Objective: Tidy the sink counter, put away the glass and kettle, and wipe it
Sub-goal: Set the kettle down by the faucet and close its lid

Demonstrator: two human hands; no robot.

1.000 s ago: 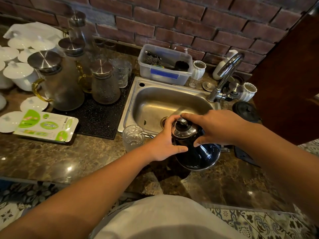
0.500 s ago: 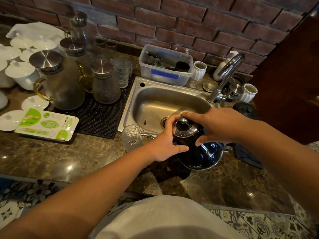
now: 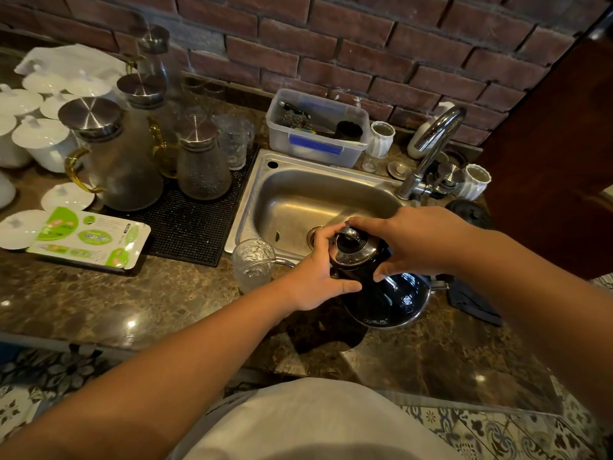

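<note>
A glossy black kettle [image 3: 391, 300] with a steel lid [image 3: 353, 249] stands on the dark marble counter [image 3: 132, 307] at the sink's front edge. My left hand [image 3: 315, 277] grips the kettle's neck from the left. My right hand [image 3: 414, 242] holds its top from the right, fingers at the lid. A textured clear glass [image 3: 252, 265] stands just left of my left hand, by the steel sink [image 3: 298, 200]. A dark cloth [image 3: 471, 300] lies on the counter to the right of the kettle, partly hidden.
Glass pitchers [image 3: 116, 161] with steel lids stand on a black mat [image 3: 195, 224] at left, with white cups and lids beyond. A green-and-white packet [image 3: 89, 240] lies in front. A plastic tub [image 3: 315, 131] and the tap [image 3: 431, 147] sit behind the sink. A wooden panel rises at right.
Both hands stay on the kettle's top; the kettle and hands have shifted only slightly. The glass has not moved.
</note>
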